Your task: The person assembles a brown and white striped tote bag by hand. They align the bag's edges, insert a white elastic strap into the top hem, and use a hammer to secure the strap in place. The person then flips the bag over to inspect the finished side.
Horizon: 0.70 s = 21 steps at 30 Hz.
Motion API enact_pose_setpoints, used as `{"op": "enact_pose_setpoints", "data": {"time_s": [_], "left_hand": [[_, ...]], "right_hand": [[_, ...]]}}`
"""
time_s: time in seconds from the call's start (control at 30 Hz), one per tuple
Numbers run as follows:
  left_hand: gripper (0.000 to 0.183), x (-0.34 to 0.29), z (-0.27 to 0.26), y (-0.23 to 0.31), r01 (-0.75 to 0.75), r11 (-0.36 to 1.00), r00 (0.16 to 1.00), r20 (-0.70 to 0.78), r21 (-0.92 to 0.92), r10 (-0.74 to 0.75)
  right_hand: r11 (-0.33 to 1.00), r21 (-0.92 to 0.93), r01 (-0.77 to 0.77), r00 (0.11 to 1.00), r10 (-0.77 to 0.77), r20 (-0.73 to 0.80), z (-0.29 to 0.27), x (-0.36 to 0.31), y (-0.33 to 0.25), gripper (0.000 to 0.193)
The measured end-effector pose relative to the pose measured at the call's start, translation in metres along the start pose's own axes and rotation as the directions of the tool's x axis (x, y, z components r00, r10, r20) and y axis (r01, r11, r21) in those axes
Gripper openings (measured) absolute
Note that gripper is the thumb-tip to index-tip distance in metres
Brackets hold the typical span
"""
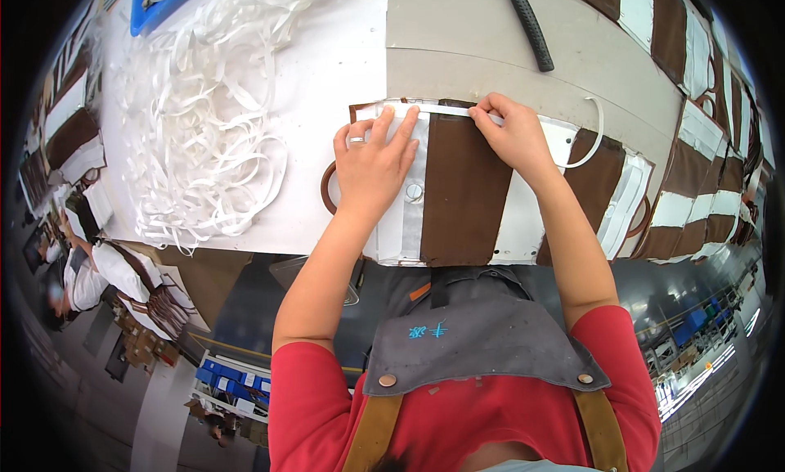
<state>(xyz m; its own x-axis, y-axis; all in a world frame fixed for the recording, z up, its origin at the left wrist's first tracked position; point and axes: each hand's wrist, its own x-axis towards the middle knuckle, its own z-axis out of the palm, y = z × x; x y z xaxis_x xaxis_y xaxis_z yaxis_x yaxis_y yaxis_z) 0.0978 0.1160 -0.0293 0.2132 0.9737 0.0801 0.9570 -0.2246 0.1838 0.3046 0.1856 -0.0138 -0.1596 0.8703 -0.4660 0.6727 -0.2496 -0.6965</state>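
A brown-and-white striped fabric piece (462,198), with a brown loop handle (328,190) at its left side, lies flat at the table's near edge. Along its far edge runs a narrow white strip (446,110). My left hand (370,165), a ring on one finger, rests palm down on the piece's left end, fingers spread and fingertips pressing on the strip. Between thumb and fingers, my right hand (515,137) pinches the strip further right. The strip's loose end curls out beyond my right wrist and down over the piece.
A big tangled heap of white strips (208,128) covers the table's left part, beside a blue tray (159,6). A black curved handle (530,26) lies at the far side. Stacked striped pieces (695,169) stand on the right. People (82,280) work at the far left.
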Motion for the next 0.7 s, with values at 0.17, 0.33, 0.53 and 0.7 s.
{"op": "enact_pose_setpoints", "data": {"time_s": [0.17,0.33,0.53,0.7], "left_hand": [[0.042,0.002,-0.002,-0.005,-0.030,0.999,1.000,-0.009,-0.015,0.030],[0.050,0.000,-0.003,0.016,-0.056,0.998,0.997,0.056,-0.040,0.058],[0.048,0.003,0.004,0.026,-0.147,0.985,0.984,0.089,-0.089,0.155],[0.046,0.003,0.008,0.029,-0.124,0.988,0.988,0.085,-0.088,0.131]], "right_hand": [[0.999,0.021,0.027,1.000,-0.026,-0.009,0.003,-0.001,0.006,0.022],[0.999,0.030,0.044,0.999,-0.043,-0.030,0.004,-0.001,0.006,0.022],[1.000,-0.014,0.012,1.000,-0.012,-0.010,0.003,0.000,0.003,0.021],[0.998,0.020,0.063,0.998,-0.063,-0.002,-0.007,-0.005,0.005,0.020]]}}
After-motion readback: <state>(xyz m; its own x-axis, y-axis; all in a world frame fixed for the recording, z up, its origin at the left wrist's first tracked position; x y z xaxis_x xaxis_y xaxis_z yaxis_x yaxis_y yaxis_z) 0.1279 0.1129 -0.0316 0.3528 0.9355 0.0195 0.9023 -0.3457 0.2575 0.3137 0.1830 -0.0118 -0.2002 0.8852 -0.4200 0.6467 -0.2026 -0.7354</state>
